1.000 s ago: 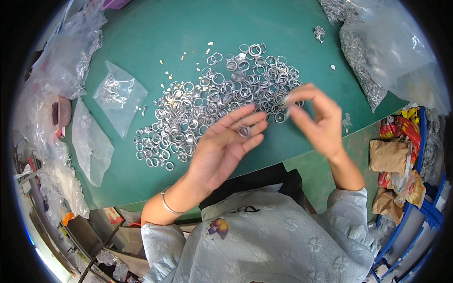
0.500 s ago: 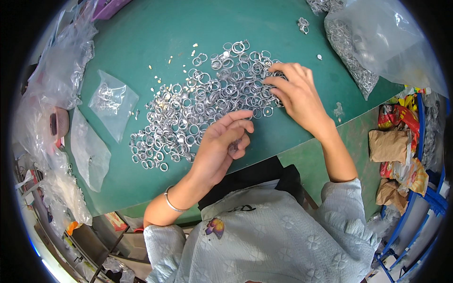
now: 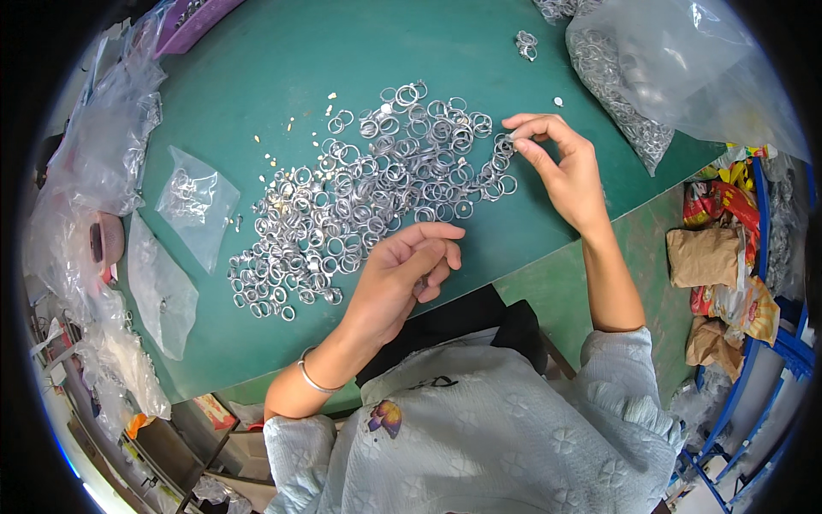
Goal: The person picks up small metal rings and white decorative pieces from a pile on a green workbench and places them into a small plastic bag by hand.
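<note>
A broad heap of small silver rings (image 3: 368, 206) lies spread across the green bench (image 3: 257, 77). The right hand (image 3: 561, 167) is at the heap's right edge, thumb and forefinger pinched on a single ring — the picking step, by the look of it. The left hand (image 3: 402, 274) rests near the heap's near side, fingers curled loosely inward; whether it cups any rings I cannot tell. A small clear bag (image 3: 197, 201) holding a few rings lies to the left. Lifting the pinched ring free of its neighbours likely calls for a steady, fine grip.
</note>
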